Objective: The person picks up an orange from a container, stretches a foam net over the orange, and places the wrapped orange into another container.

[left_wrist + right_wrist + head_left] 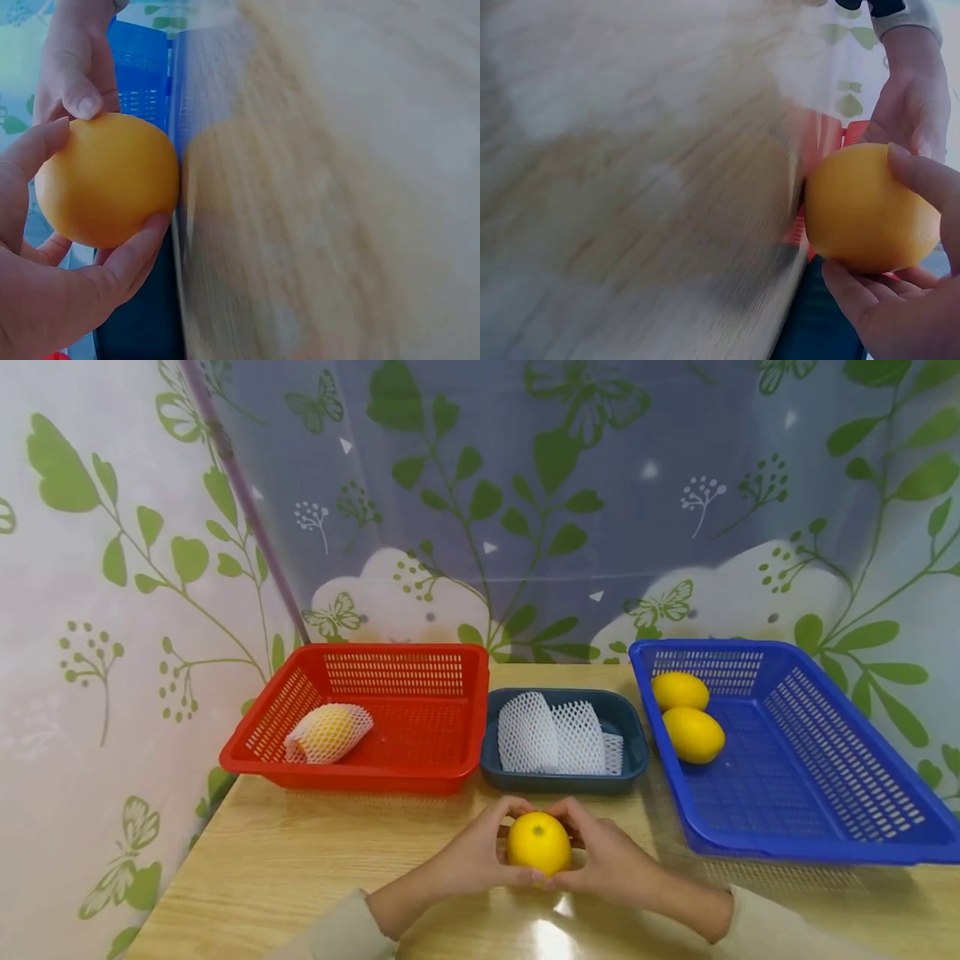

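Note:
A yellow round fruit [538,843] is between both hands, just in front of the small dark teal tray [566,786]. My left hand [480,852] curls its thumb and fingers round the fruit's left side; my right hand [606,860] does the same on the right. The left wrist view shows the fruit [109,180] close up, with the left hand [67,277] round it. In the right wrist view the fruit [870,210] rests against the fingers of the right hand [907,300]. White foam net sleeves [551,735] lie in the teal tray.
On the left stands a red basket [405,774] holding a yellow fruit in a white foam net [330,733]. A blue basket [795,847] on the right holds two yellow fruits [693,735], one behind the other, at its left side. Behind the wooden table [300,860] hangs a leaf-patterned cloth [480,510].

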A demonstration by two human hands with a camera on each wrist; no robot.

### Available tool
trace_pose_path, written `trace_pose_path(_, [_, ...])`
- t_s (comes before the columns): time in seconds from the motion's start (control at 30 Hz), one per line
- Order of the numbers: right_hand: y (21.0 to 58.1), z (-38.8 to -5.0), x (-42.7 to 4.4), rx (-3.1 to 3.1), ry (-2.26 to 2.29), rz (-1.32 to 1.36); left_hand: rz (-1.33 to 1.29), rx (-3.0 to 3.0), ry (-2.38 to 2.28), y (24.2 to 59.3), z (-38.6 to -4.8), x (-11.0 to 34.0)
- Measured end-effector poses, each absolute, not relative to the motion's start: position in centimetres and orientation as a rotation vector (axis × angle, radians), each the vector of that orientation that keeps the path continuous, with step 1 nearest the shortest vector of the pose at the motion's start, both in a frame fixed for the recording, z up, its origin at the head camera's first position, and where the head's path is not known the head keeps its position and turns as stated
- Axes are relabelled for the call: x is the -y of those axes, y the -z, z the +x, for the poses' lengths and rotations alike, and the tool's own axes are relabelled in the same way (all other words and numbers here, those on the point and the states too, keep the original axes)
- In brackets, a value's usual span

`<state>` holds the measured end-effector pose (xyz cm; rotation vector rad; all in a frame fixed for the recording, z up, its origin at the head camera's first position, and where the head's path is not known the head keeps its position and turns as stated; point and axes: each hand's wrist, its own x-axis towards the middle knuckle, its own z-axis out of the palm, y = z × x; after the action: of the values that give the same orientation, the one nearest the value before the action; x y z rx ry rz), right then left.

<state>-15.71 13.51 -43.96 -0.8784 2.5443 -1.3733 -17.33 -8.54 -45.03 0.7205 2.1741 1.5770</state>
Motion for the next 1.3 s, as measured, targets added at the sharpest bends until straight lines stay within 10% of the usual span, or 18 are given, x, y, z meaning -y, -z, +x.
trace_pose_path(0.8, [32.5, -22.2, -14.3, -2.706, 1.076, -0.767, 0.725, -2.108, -1.524, 45.0, -18.0, 8.5])
trace_pose_path(1.3, [32.0, -27.8, -11.6, -2.658, 0.891, -0.384, 0.768, -2.119, -1.402, 44.5, -17.8, 8.5])
